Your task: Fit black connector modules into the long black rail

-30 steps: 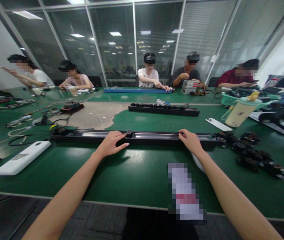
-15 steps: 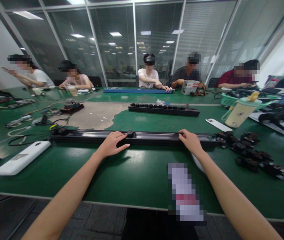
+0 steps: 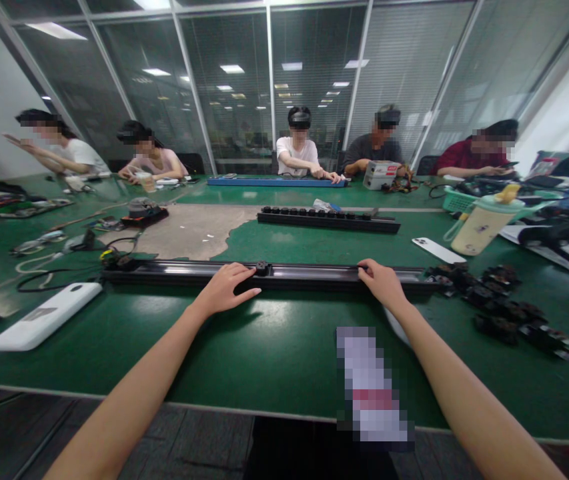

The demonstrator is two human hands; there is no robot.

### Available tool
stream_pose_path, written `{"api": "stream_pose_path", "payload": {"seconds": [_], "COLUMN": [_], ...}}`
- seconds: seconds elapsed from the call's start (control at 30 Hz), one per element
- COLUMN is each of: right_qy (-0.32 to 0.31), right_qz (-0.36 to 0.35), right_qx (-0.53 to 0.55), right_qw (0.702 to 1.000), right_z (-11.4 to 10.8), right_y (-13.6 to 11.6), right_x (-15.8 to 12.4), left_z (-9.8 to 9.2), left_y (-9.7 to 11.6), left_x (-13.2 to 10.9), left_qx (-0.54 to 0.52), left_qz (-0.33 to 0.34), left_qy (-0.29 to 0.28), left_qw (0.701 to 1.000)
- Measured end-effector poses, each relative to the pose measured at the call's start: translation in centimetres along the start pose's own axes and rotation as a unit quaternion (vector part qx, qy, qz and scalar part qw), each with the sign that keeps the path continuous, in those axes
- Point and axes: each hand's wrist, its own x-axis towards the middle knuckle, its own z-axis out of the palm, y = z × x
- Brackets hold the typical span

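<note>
A long black channel-shaped rail with a shiny inside lies across the table in front of me. Inside it, near the middle, sits a small black socket-like module. My left hand rests over the rail left of this module, its fingertips at the module's side and its thumb stretched out apart. Farther right, my right hand is closed, thumb and fingers pinching the rail's edge; anything small between the fingertips is hidden. Another black module with a yellow part is at the rail's left end.
Several loose black modules lie by the rail's right end. A second black strip full of modules stands beyond. Nearby are a pixelated phone-shaped thing, a white case, a white phone and a tumbler. Several people sit opposite.
</note>
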Motion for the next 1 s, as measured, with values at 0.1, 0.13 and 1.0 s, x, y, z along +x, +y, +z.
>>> {"api": "stream_pose_path", "payload": {"seconds": [0.1, 0.13, 1.0], "right_qy": [0.000, -0.001, -0.004], "right_qz": [0.000, 0.000, 0.006], "right_qx": [0.002, 0.003, -0.004], "right_qw": [1.000, 1.000, 1.000], "right_z": [0.02, 0.02, -0.07], "right_y": [0.01, 0.01, -0.15], "right_x": [-0.01, -0.01, 0.00], "left_z": [0.00, 0.00, 0.05], "left_y": [0.01, 0.02, -0.17], "left_x": [0.02, 0.03, 0.14], "left_qx": [-0.003, -0.003, -0.019], "left_qz": [0.000, 0.000, -0.005], "left_qy": [-0.001, -0.001, -0.007], "left_qw": [1.000, 1.000, 1.000]}}
